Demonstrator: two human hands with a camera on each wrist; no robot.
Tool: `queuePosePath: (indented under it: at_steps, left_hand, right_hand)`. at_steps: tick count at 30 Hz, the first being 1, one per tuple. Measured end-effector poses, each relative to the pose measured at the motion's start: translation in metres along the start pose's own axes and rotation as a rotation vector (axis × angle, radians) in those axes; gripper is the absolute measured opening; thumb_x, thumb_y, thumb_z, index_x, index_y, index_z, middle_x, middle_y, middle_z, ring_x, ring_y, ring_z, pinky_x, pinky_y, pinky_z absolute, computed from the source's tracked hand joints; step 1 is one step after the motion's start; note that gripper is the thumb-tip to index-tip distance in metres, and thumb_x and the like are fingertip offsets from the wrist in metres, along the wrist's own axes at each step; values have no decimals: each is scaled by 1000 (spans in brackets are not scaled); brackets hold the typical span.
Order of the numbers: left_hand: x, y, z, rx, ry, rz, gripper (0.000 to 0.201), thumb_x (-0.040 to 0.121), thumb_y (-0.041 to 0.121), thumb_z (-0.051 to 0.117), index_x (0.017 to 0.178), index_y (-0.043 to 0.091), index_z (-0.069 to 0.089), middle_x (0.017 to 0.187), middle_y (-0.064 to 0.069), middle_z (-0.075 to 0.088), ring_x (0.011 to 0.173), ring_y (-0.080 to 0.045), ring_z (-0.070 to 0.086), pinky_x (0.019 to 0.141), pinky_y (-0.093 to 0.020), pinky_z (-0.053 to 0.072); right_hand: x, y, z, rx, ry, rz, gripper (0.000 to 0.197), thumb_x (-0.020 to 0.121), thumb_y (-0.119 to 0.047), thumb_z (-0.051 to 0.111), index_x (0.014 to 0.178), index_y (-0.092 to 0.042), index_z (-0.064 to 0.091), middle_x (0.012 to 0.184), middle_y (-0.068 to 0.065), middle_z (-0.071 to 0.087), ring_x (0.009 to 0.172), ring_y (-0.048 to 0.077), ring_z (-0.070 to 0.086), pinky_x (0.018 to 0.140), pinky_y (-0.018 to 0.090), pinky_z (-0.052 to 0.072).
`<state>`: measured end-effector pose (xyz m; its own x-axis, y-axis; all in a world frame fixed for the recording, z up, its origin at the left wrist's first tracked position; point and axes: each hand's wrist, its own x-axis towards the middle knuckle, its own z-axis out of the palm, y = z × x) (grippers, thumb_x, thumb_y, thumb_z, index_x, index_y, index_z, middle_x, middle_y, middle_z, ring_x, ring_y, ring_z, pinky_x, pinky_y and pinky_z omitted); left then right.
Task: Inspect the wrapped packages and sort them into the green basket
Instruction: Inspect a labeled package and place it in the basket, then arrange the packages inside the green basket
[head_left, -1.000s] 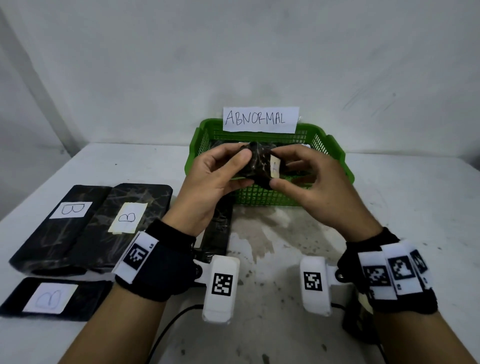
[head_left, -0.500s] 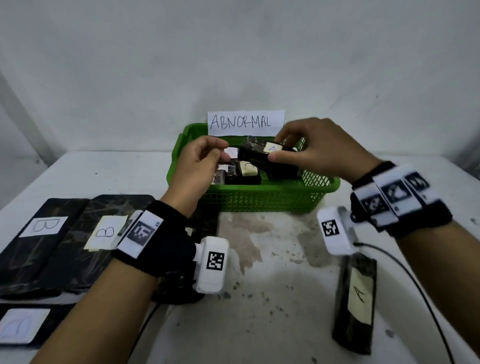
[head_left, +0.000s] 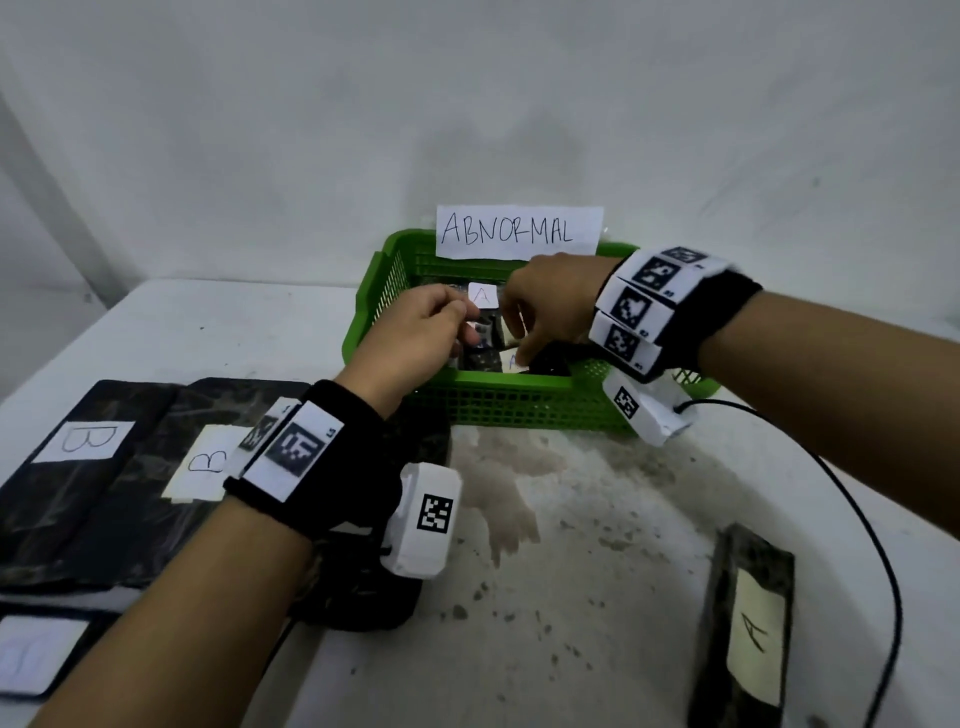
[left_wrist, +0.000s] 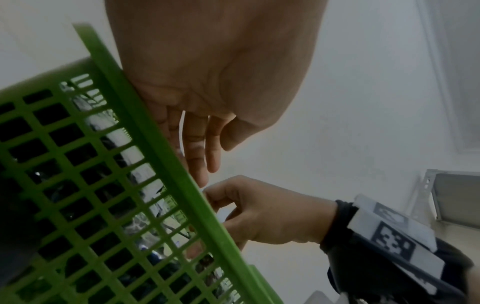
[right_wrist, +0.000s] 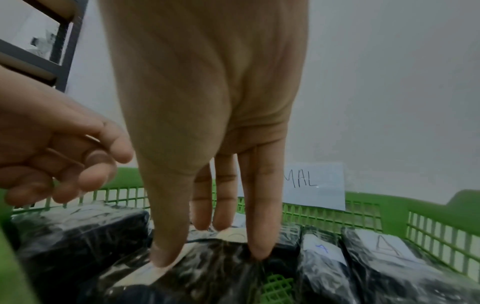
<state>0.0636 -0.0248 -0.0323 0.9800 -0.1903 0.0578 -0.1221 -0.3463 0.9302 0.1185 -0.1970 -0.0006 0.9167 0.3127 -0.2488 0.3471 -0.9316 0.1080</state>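
1. My head view is dim and flat, the grey wall (head_left: 467, 104) bowing at the edges.
2. My wrist views are murky, soft and smeared; shiny wrap on the packages (right_wrist: 221, 265) catches pale glare.

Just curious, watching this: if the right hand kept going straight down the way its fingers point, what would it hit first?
The right hand points down into the green basket; its fingertips already seem to touch a black wrapped package lying there, so that comes first.
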Motion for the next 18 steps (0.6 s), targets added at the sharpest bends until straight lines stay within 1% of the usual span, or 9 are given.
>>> queuePosePath:
  at_steps: [2,4,5,7,8,10,13,16,18]
  left_hand:
    - [1,0,1,12,-28,-3,26,105,17,40,95,18,64,84,-1,71,75,-14,59,79,-35,52]
    - [1,0,2,21,-39,7,26,105,18,41,97,17,66,85,-1,71,75,-14,59,82,-39,53]
    - [0,0,2,21,-34,20,27,105,18,41,99,16,67,85,0,71,73,-12,59,78,-37,53]
    - [-5,1,3,5,2,71,29,105,17,41,104,15,69,85,3,71,68,0,59,66,-21,48]
    - [-7,3,4,-8,23,106,29,105,17,41,104,15,70,84,5,71,65,5,58,63,-17,44]
    - [-16,10,6,-19,33,178,30,105,17,42,100,19,71,82,7,71,63,8,57,62,-17,41]
    - [-34,31,17,-15,-38,232,27,104,22,46,99,20,73,82,6,72,60,6,55,56,-13,40]
    - [-57,51,42,12,-191,207,25,103,27,48,104,17,71,84,5,72,57,-1,52,47,-9,37]
    - [-74,55,67,98,-361,180,27,103,33,48,110,16,68,92,2,73,59,-4,53,47,-10,38]
  right_hand:
    - [1,2,-2,31,-24,8,27,81,-38,85,92,-20,68,83,-8,66,61,5,59,62,26,48]
    - [1,6,-1,99,-72,7,19,85,-34,81,88,-19,69,75,-8,67,46,-1,58,64,26,50]
    - [0,9,0,160,-104,9,17,88,-34,78,86,-19,69,73,-6,69,47,-1,61,65,27,53]
    - [-7,14,3,282,-149,15,19,93,-36,71,86,-18,71,82,1,76,68,11,70,71,32,58]
    - [-12,15,2,293,-149,10,23,96,-39,67,88,-18,72,90,4,77,78,18,71,76,36,58]
    - [-30,21,-2,257,-81,1,27,97,-44,63,93,-20,75,91,1,77,82,21,69,79,38,55]
    - [-76,32,-15,251,122,19,22,99,-44,61,94,-26,73,88,-10,72,79,9,63,72,27,42]
    - [-137,40,-19,381,272,90,25,98,-44,62,90,-23,74,84,-9,75,75,10,68,63,26,46]
    - [-176,40,-6,441,316,155,26,97,-44,63,83,-24,71,78,-7,75,67,12,69,59,27,48]
